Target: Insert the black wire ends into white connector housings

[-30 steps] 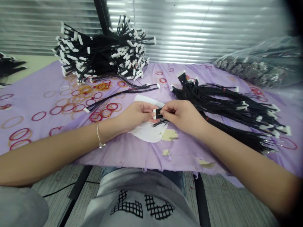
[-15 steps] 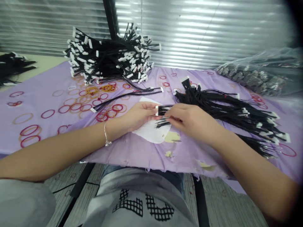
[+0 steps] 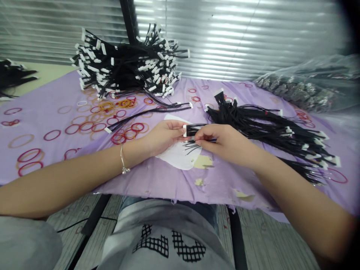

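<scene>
My left hand pinches a white connector with black wires running from it to the right. Close beside it, my right hand is closed, thumb and forefinger together on the thin black wires, whose loose ends fan out toward the left. Both hands are over a white sheet on the purple cloth. A pile of black wire harnesses with white connectors lies just beyond and right of my right hand. One separate harness rests beyond my left hand.
A tall heap of black harnesses stands at the back left. Red and yellow rubber bands are scattered on the purple cloth, which has torn spots. A clear plastic bag of metallic parts sits back right, before the window blinds.
The loose wire ends below the connector are spread a little more, and my right fingers have shifted slightly. The whole view has moved a little; the left hand keeps its pinch.
</scene>
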Motion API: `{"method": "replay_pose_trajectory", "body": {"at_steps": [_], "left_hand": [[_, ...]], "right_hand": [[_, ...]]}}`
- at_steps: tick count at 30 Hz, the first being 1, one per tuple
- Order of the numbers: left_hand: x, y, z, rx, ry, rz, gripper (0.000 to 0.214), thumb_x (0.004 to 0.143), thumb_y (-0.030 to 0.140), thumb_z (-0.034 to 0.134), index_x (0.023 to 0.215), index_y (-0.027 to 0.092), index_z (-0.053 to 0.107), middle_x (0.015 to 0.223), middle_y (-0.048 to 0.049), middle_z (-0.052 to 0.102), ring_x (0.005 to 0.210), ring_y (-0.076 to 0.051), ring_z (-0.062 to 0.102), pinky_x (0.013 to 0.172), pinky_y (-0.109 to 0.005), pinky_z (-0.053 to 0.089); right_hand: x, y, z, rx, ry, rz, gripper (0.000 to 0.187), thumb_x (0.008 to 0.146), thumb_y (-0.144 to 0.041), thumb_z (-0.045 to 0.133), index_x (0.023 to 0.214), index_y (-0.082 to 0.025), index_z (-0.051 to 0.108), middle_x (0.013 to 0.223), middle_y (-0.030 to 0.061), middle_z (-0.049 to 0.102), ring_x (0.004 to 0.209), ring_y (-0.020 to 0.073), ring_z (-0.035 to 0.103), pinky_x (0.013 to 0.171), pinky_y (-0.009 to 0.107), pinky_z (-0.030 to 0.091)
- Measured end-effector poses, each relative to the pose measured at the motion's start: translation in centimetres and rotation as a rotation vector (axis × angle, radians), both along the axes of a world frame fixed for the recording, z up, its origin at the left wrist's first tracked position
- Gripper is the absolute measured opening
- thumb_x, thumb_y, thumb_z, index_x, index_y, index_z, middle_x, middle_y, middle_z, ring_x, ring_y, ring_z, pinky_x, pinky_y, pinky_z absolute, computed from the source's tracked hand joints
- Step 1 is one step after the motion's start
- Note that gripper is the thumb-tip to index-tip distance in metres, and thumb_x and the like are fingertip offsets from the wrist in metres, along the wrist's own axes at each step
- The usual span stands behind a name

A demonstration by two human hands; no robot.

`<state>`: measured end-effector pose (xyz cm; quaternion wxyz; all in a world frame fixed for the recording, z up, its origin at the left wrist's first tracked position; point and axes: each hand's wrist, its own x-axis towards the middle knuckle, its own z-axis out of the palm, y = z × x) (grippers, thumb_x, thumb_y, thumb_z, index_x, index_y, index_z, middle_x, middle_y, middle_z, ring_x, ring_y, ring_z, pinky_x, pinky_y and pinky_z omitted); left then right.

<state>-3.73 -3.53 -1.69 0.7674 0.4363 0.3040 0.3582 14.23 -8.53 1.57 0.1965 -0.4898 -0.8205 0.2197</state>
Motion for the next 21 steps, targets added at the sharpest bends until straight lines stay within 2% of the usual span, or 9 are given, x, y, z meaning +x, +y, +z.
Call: {"method": "replay_pose_trajectory", "body": {"at_steps": [3, 8, 12, 16, 21], "left_hand": [[0.00, -0.05, 0.03, 0.002, 0.010, 0.005, 0.012, 0.078, 0.000, 0.051, 0.081, 0.005, 0.062, 0.077, -0.0073, 0.066, 0.069, -0.009, 0.061, 0.081, -0.026, 0.046], [0.05, -0.09, -0.01, -0.012, 0.008, 0.019, 0.012, 0.078, 0.000, 0.053, 0.082, 0.006, 0.062, 0.073, -0.0035, 0.064, 0.067, -0.008, 0.060, 0.079, -0.026, 0.046], [0.02, -0.07, -0.08, -0.002, 0.019, 0.011, 0.012, 0.078, -0.001, 0.051, 0.083, 0.005, 0.061, 0.075, -0.0046, 0.065, 0.067, -0.008, 0.060, 0.080, -0.026, 0.046], [-0.02, -0.01, -0.15, 0.021, 0.028, -0.014, 0.012, 0.079, 0.001, 0.051, 0.084, 0.006, 0.062, 0.075, -0.0057, 0.065, 0.066, -0.008, 0.061, 0.080, -0.026, 0.046], [0.03, -0.06, -0.02, 0.020, 0.044, 0.005, 0.012, 0.077, 0.001, 0.052, 0.082, 0.006, 0.063, 0.074, -0.0053, 0.066, 0.068, -0.009, 0.062, 0.079, -0.025, 0.047]], "right_hand": [[0.15, 0.17, -0.11, 0.018, 0.032, 0.024, 0.011, 0.078, -0.020, 0.054, 0.080, -0.015, 0.063, 0.082, 0.0026, 0.060, 0.073, 0.0103, 0.053, 0.069, 0.022, 0.039], [0.35, 0.35, -0.04, -0.100, 0.104, -0.041, 0.013, 0.082, -0.025, 0.050, 0.082, -0.015, 0.058, 0.071, 0.0002, 0.056, 0.063, 0.0089, 0.049, 0.059, 0.020, 0.037], [0.19, 0.13, 0.23, -0.075, 0.050, 0.041, 0.010, 0.081, -0.024, 0.052, 0.080, -0.015, 0.056, 0.069, -0.0010, 0.052, 0.062, 0.0075, 0.044, 0.058, 0.020, 0.034], [0.14, 0.08, 0.19, -0.165, 0.078, 0.015, 0.017, 0.082, -0.027, 0.051, 0.077, -0.014, 0.058, 0.062, -0.0020, 0.048, 0.056, 0.0061, 0.039, 0.052, 0.019, 0.030], [0.49, 0.41, 0.15, -0.191, 0.075, 0.033, 0.022, 0.082, -0.030, 0.051, 0.080, -0.015, 0.066, 0.066, -0.0009, 0.055, 0.058, 0.0069, 0.044, 0.053, 0.019, 0.032]]}}
